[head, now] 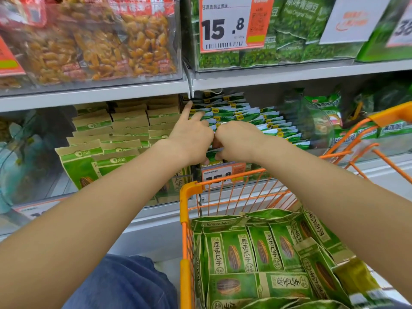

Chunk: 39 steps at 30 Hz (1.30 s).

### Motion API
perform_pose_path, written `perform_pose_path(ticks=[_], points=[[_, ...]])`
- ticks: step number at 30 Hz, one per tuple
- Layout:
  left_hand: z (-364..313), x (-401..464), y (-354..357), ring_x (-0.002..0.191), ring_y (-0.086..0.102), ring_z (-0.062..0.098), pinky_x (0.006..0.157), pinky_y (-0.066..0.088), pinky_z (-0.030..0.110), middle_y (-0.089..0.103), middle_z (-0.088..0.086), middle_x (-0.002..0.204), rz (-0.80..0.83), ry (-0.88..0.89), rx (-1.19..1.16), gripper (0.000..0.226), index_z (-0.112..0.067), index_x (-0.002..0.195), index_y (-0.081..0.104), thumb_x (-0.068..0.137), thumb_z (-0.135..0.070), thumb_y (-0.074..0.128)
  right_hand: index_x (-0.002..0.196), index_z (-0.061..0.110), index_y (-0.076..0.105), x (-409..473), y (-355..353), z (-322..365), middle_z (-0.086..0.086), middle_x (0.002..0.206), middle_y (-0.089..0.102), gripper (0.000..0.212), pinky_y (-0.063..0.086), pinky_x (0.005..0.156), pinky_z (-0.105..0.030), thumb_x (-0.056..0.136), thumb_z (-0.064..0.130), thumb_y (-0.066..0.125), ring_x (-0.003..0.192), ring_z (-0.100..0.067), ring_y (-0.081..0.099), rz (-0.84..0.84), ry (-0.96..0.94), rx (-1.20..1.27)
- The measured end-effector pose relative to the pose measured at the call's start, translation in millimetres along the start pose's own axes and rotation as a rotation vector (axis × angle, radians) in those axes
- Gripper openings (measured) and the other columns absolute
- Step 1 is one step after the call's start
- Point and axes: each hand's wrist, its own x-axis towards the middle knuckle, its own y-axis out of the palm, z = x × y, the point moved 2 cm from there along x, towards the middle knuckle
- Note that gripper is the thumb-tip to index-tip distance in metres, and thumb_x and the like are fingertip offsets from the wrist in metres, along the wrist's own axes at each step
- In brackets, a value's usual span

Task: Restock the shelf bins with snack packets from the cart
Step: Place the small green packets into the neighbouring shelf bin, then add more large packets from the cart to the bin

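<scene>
1. Nearest to the camera, at the bottom edge, a knee in blue jeans [124, 284] is beside the orange cart [186, 219].
2. Inside the cart lie many green seed packets [252, 255], some flat and some standing on edge, reaching to its front wall.
3. Both bare forearms go over the front left corner of the cart toward the lower shelf [93, 98].
4. At the front edge of the middle bin, the left hand [191, 139] has its index finger stretched out and pointing up to the left; the other fingers are curled on the green and white packets [240, 112].
5. The right hand [236, 139] touches the left hand, its fingers bent down and gripping the same row of packets.
6. To the left, a bin holds rows of tan and green packets [124, 130].
7. Below the hands, a price tag [220, 173] hangs on the front edge of the bin.
8. On the upper shelf stand a clear bin of orange snacks [100, 41] and a bin of green pea bags [296, 30] with a large price card [225, 23].
</scene>
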Motion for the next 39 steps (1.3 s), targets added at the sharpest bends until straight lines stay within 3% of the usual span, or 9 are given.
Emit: perform_pose_path(ticks=[4,7,12,17,23,27,33,36,39], points=[[-1,-31,-2,0.143,0.024,0.031,0.116,0.001,0.056,0.051,0.008,0.137,-0.263,-0.095,-0.133,0.044,-0.019,0.114,0.067,0.085,-0.052,0.062,0.103,0.028,0.069,-60,-9,-20,0.009,0.078,0.062,0.018,0.042,0.061,-0.030,0.093,0.035,0.056,0.076,-0.015,0.057,-0.169,0.044,0.257],[-23,-67,-3,0.119,0.053,0.032,0.108,0.028,0.046,0.066,0.004,0.108,-0.573,-0.017,-0.460,0.027,-0.018,0.099,0.069,0.086,-0.042,0.064,0.100,0.029,0.069,-118,9,-38,0.012,0.081,0.065,0.016,0.045,0.065,-0.029,0.093,0.035,0.055,0.079,-0.014,0.061,-0.041,0.094,0.208],[-90,-101,38,0.114,0.055,0.016,0.088,0.049,0.032,0.063,-0.008,0.119,0.007,0.187,-0.549,0.030,-0.030,0.115,0.061,0.095,-0.049,0.049,0.120,0.023,0.063,-179,78,-37,0.008,0.105,0.067,0.037,0.048,0.084,-0.028,0.088,0.041,0.062,0.102,-0.014,0.059,0.744,0.027,0.068],[-104,-99,57,0.106,0.060,0.012,0.069,0.041,0.027,0.065,-0.011,0.115,-0.050,0.121,-0.551,0.030,-0.032,0.115,0.060,0.097,-0.049,0.043,0.144,0.026,0.038,-193,131,-9,-0.002,0.143,0.048,0.070,0.038,0.102,-0.053,0.086,0.063,0.053,0.130,-0.029,0.044,1.024,-0.161,-0.045],[-103,-102,56,0.101,0.061,0.009,0.065,0.035,0.024,0.066,-0.013,0.111,-0.116,0.055,-0.647,0.028,-0.033,0.112,0.062,0.097,-0.048,0.043,0.139,0.020,0.049,-174,141,14,-0.005,0.136,0.054,0.051,0.040,0.092,-0.038,0.093,0.043,0.056,0.123,-0.028,0.048,1.039,-0.330,0.049],[-103,-102,56,0.098,0.061,0.011,0.064,0.034,0.024,0.067,-0.011,0.108,-0.116,0.068,-0.618,0.028,-0.031,0.111,0.063,0.098,-0.046,0.043,0.134,0.013,0.052,-155,143,11,-0.005,0.117,0.061,0.039,0.036,0.080,-0.026,0.099,0.030,0.048,0.101,-0.022,0.053,0.922,-0.234,0.258],[-104,-102,61,0.100,0.061,0.014,0.068,0.040,0.027,0.067,-0.008,0.109,-0.088,0.051,-0.592,0.027,-0.030,0.111,0.062,0.097,-0.045,0.044,0.136,0.015,0.047,-160,160,11,-0.011,0.127,0.057,0.050,0.036,0.079,-0.031,0.093,0.037,0.059,0.114,-0.028,0.053,0.866,-0.141,0.216],[-101,-106,57,0.109,0.055,0.006,0.084,0.045,0.027,0.065,-0.014,0.113,-0.216,0.022,-0.930,0.021,-0.031,0.111,0.065,0.097,-0.038,0.051,0.128,0.013,0.055,-152,138,6,-0.009,0.118,0.061,0.041,0.032,0.074,-0.025,0.092,0.032,0.060,0.108,-0.026,0.055,0.762,-0.127,0.257],[-76,-121,54,0.106,0.058,0.001,0.090,0.046,0.023,0.067,-0.018,0.107,-0.464,-0.204,-1.473,0.019,-0.032,0.104,0.068,0.090,-0.034,0.055,0.106,0.023,0.063,-148,84,-20,0.010,0.087,0.060,0.019,0.036,0.067,-0.024,0.091,0.035,0.062,0.082,-0.009,0.055,0.607,-0.086,0.301]])
